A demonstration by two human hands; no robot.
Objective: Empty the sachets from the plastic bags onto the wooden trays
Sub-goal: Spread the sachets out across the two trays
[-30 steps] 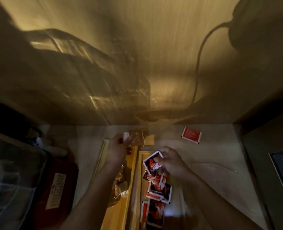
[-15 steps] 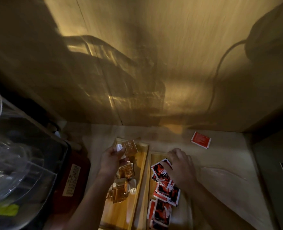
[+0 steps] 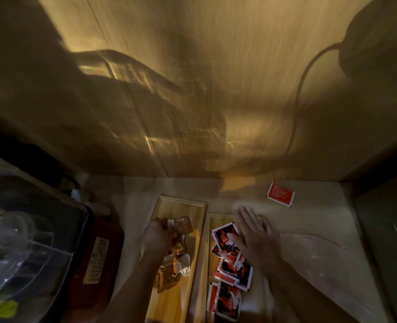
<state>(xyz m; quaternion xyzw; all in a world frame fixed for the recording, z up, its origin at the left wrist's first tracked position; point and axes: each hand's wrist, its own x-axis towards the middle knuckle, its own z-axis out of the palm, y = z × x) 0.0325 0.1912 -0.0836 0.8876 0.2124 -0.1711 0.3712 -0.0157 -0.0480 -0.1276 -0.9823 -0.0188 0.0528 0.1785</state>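
Observation:
Two narrow wooden trays lie side by side on the counter. The left tray holds several orange-brown sachets. My left hand hovers over it, gripping one orange-brown sachet. The right tray holds several red-and-black sachets. Fingers spread, my right hand lies flat over the top red-and-black sachet and holds nothing. A lone red sachet lies on the counter behind the trays.
A wooden wall rises right behind the counter. A dark bin with clear plastic and a red container with a label stand at the left. A clear plastic bag lies flat to the right of the trays.
My left hand has brought the orange-brown sachet back from the tray's far end to above its middle. My right hand has flattened out over the red-and-black sachets.

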